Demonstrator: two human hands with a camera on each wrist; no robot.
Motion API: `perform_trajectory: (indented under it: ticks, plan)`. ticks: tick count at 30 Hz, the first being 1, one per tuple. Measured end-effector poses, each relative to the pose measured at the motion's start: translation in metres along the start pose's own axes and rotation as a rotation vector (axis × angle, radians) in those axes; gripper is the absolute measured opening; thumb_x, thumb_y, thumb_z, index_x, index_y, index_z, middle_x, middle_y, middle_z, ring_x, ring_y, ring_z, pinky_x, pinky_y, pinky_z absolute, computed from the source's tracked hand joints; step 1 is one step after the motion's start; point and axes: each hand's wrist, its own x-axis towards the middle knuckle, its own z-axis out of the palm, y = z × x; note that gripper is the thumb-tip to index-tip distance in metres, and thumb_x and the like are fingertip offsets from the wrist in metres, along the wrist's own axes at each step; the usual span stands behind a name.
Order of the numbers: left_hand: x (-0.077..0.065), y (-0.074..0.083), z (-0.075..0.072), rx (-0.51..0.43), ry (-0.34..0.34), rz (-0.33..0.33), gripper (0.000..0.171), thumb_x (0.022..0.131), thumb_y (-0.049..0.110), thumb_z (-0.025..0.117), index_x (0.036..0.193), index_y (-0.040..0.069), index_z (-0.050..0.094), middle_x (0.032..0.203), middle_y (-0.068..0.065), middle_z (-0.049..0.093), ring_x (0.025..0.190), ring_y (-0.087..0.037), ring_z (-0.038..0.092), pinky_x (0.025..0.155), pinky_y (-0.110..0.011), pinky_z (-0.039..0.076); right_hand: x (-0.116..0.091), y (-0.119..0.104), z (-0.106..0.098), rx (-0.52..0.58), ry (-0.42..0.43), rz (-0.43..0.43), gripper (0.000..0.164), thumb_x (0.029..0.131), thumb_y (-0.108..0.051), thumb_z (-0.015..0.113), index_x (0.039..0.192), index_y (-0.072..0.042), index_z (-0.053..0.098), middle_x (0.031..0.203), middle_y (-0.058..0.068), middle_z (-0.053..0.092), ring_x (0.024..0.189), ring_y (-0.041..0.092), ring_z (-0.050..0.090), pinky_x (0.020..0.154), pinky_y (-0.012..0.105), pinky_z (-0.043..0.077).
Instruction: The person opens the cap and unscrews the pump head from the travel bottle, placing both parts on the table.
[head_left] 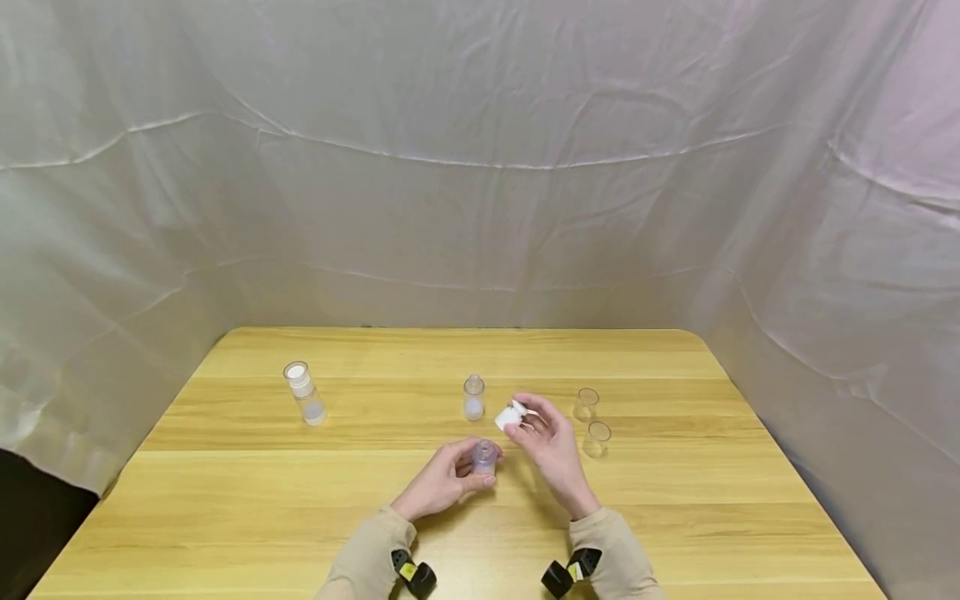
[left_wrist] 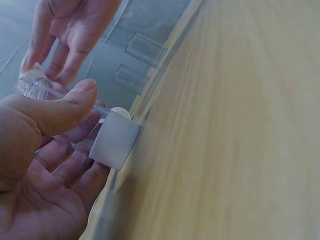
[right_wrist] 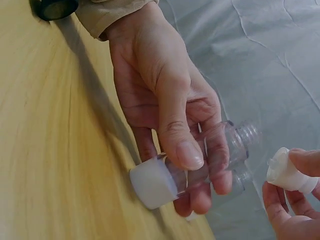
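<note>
In the head view my left hand (head_left: 450,479) grips a clear, open-necked bottle (head_left: 484,457) around its body. The left wrist view shows its white bottom (left_wrist: 116,140) below my fingers, just over the wood. My right hand (head_left: 551,446) pinches a white pump top (head_left: 510,416) between thumb and fingers, to the right of the bottle and apart from it. Seen from the right wrist, the pump top (right_wrist: 290,171) is tilted, its open end facing the threaded bottle neck (right_wrist: 248,134). A second bottle without a top (head_left: 473,400) stands just beyond my hands.
Two clear cylindrical overcaps (head_left: 587,405) stand on the wooden table (head_left: 225,517) to the right of my right hand. Far left is a bottle with a white top under a clear overcap (head_left: 303,393). Grey cloth (head_left: 480,225) hangs behind and beside the table.
</note>
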Motion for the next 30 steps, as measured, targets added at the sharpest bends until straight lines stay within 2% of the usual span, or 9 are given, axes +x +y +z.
perform_trajectory:
  ticks: [3, 9, 11, 16, 18, 22, 25, 30]
  plan:
    - [0.001, 0.001, 0.000, 0.004, -0.002, -0.001, 0.042, 0.093, 0.004, 0.067, 0.132, -0.008, 0.056, 0.131, -0.026, 0.064, 0.127, -0.040, 0.060, 0.114, -0.038, 0.048, 0.000, 0.003, -0.003, -0.005, 0.019, 0.023, 0.050, 0.087, 0.014, 0.063, 0.134, 0.015, 0.048, 0.134, 0.025, 0.054, 0.106, 0.003, 0.064, 0.095, 0.017, 0.057]
    - [0.001, 0.000, 0.000, 0.007, -0.002, 0.002, 0.042, 0.093, 0.004, 0.067, 0.132, -0.008, 0.055, 0.131, -0.026, 0.064, 0.126, -0.040, 0.061, 0.114, -0.037, 0.049, -0.004, 0.009, -0.009, -0.105, 0.031, 0.017, 0.046, 0.089, 0.015, 0.061, 0.134, 0.015, 0.049, 0.139, 0.034, 0.049, 0.103, 0.003, 0.062, 0.093, 0.011, 0.055]
    - [0.000, 0.000, 0.000, 0.009, -0.001, -0.002, 0.042, 0.093, 0.004, 0.067, 0.132, -0.008, 0.055, 0.131, -0.025, 0.065, 0.127, -0.040, 0.061, 0.114, -0.036, 0.049, -0.006, 0.012, -0.012, -0.140, 0.031, 0.020, 0.046, 0.089, 0.015, 0.060, 0.134, 0.015, 0.049, 0.141, 0.035, 0.048, 0.107, 0.010, 0.063, 0.092, 0.009, 0.054]
    - [0.000, 0.001, 0.000, 0.002, 0.000, -0.009, 0.042, 0.093, 0.004, 0.067, 0.132, -0.008, 0.055, 0.132, -0.025, 0.064, 0.129, -0.040, 0.059, 0.116, -0.037, 0.047, -0.008, 0.019, -0.019, -0.191, 0.056, 0.057, 0.045, 0.090, 0.015, 0.060, 0.134, 0.014, 0.050, 0.143, 0.033, 0.049, 0.120, 0.038, 0.060, 0.093, 0.009, 0.054]
    - [0.000, 0.000, 0.000, 0.003, -0.002, -0.004, 0.043, 0.093, 0.005, 0.067, 0.132, -0.008, 0.055, 0.132, -0.025, 0.064, 0.130, -0.040, 0.058, 0.116, -0.038, 0.047, -0.009, 0.022, -0.021, -0.198, 0.064, 0.080, 0.045, 0.090, 0.014, 0.059, 0.134, 0.013, 0.050, 0.141, 0.033, 0.050, 0.122, 0.043, 0.059, 0.093, 0.011, 0.055]
    - [0.000, -0.002, -0.001, 0.042, -0.010, 0.045, 0.043, 0.094, 0.006, 0.067, 0.131, -0.010, 0.055, 0.131, -0.027, 0.064, 0.128, -0.039, 0.060, 0.113, -0.035, 0.049, -0.011, 0.027, -0.025, -0.238, 0.073, 0.105, 0.044, 0.091, 0.012, 0.060, 0.133, 0.013, 0.050, 0.135, 0.034, 0.053, 0.118, 0.042, 0.061, 0.091, 0.014, 0.058]
    - [0.000, -0.003, -0.001, 0.059, -0.011, 0.067, 0.042, 0.094, 0.007, 0.067, 0.130, -0.010, 0.055, 0.130, -0.028, 0.064, 0.126, -0.038, 0.062, 0.112, -0.032, 0.051, -0.010, 0.030, -0.027, -0.275, 0.079, 0.093, 0.043, 0.091, 0.011, 0.061, 0.132, 0.015, 0.050, 0.132, 0.036, 0.054, 0.113, 0.040, 0.063, 0.089, 0.015, 0.059]
    - [-0.001, 0.000, -0.001, 0.034, -0.002, 0.016, 0.042, 0.094, 0.007, 0.067, 0.132, -0.008, 0.056, 0.130, -0.025, 0.065, 0.127, -0.039, 0.061, 0.113, -0.034, 0.050, -0.006, 0.036, -0.030, -0.374, 0.098, 0.068, 0.039, 0.089, 0.010, 0.065, 0.126, 0.018, 0.053, 0.118, 0.035, 0.061, 0.100, 0.030, 0.068, 0.082, 0.014, 0.059]
